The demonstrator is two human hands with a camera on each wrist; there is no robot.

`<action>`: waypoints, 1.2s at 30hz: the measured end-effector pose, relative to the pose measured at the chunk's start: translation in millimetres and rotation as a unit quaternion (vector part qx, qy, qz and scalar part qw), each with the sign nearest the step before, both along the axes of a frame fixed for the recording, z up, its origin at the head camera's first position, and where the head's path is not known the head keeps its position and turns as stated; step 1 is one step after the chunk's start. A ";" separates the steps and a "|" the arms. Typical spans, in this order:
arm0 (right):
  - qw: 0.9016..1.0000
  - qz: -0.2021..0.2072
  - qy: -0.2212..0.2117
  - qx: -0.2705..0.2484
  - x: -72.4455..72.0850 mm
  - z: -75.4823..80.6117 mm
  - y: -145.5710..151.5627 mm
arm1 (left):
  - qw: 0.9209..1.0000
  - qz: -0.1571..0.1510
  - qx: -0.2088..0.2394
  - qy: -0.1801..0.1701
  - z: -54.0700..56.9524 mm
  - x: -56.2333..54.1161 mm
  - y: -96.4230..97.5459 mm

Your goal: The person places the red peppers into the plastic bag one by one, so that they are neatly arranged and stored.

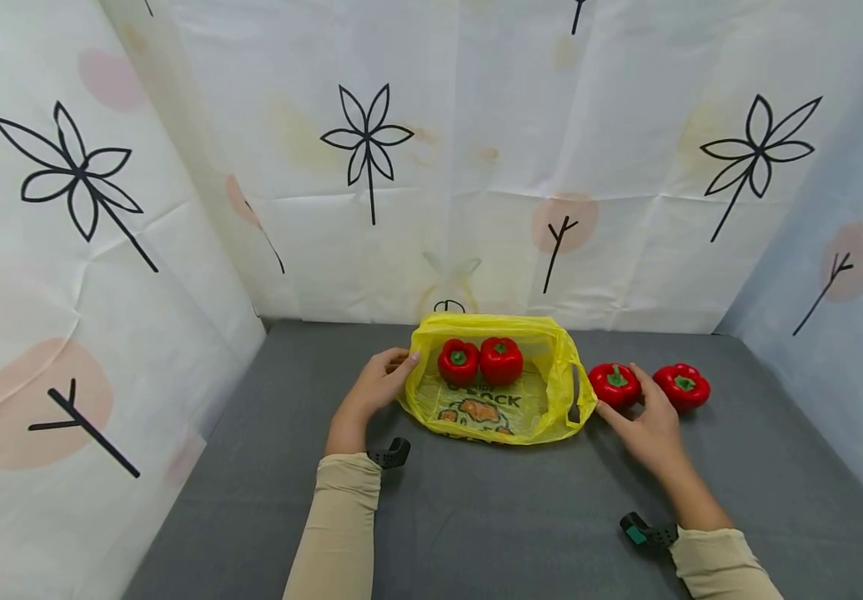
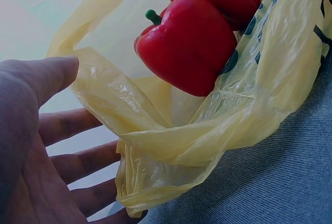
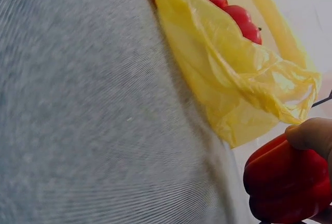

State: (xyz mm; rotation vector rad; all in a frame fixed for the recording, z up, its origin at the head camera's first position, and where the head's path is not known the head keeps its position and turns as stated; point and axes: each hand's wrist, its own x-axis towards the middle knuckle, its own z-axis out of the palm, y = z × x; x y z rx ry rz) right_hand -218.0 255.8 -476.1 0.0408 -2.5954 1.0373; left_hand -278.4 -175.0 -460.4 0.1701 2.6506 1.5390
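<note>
A yellow plastic bag [image 1: 431,417] lies with its mouth spread open, and two red bell peppers [image 1: 501,362] sit inside. At the bag's left side is my left hand [image 1: 380,385], thumb tip at the rim and fairly straight, spread fingers [image 2: 83,164] against the outside. My right hand [image 1: 652,429] grips another red bell pepper [image 3: 285,182] just right of the bag, thumb on its near side. In the right wrist view the thumb tip is right at the twisted bag handle [image 3: 290,112]. Most of the right fingers are hidden behind that pepper.
One more red bell pepper [image 1: 682,387] sits on the grey tabletop [image 1: 476,517], right of my right hand. Patterned white cloth [image 1: 476,167] hangs behind the table and along both sides. Each wrist wears a black band [image 1: 392,454].
</note>
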 end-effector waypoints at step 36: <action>0.978 0.157 0.113 -0.083 6.0 52.3 -130.4 | 1.000 -0.002 0.002 0.007 -1.9 -0.1 -4.5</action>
